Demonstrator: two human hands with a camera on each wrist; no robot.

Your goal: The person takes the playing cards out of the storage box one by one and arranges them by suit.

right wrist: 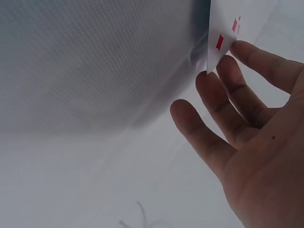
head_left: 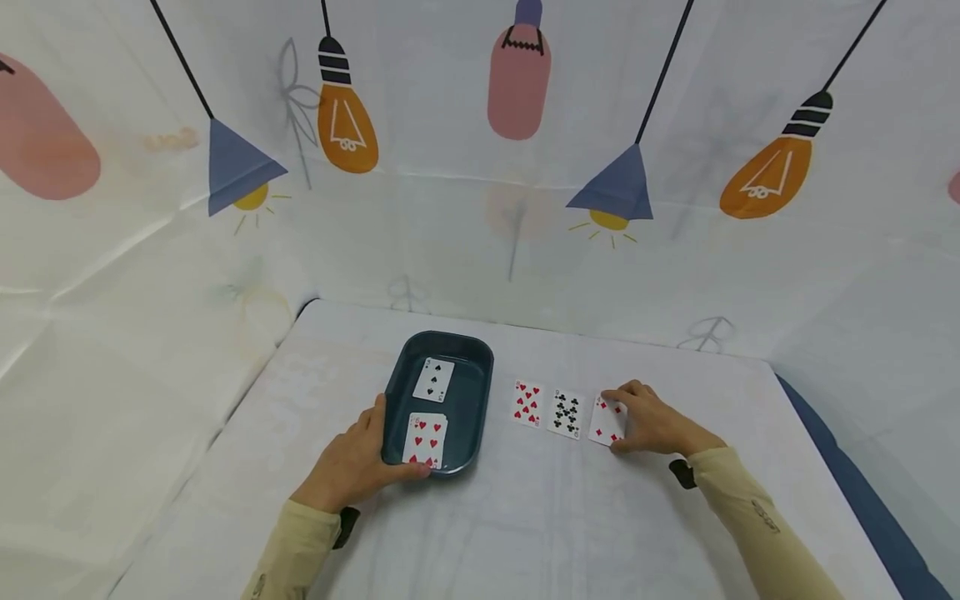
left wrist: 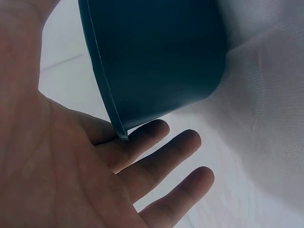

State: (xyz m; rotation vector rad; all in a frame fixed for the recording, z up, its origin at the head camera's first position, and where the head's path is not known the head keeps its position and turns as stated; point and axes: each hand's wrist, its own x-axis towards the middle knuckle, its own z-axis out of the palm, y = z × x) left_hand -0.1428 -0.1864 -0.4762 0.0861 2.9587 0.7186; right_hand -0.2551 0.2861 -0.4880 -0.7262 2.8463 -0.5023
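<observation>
A dark blue-green tray (head_left: 471,417) lies at the centre-left of the table in the head view. Its near left corner is held by my left hand (head_left: 352,467), thumb at the near rim and fingers along the left side. The left wrist view shows the fingers beside the tray's outer wall (left wrist: 161,57). Inside the tray lie a spade card (head_left: 433,380) and, nearer me, heart cards (head_left: 425,439) stacked. My right hand (head_left: 656,423) pinches a diamond card (head_left: 606,419) between thumb and fingers; the right wrist view shows fingertips at the card's edge (right wrist: 221,35).
Between the tray and my right hand, a heart card (head_left: 528,403) and a club card (head_left: 566,414) lie face up in a row. White cloth covers the table (head_left: 525,533). Behind it hangs a curtain (head_left: 450,233) printed with lamps and bulbs.
</observation>
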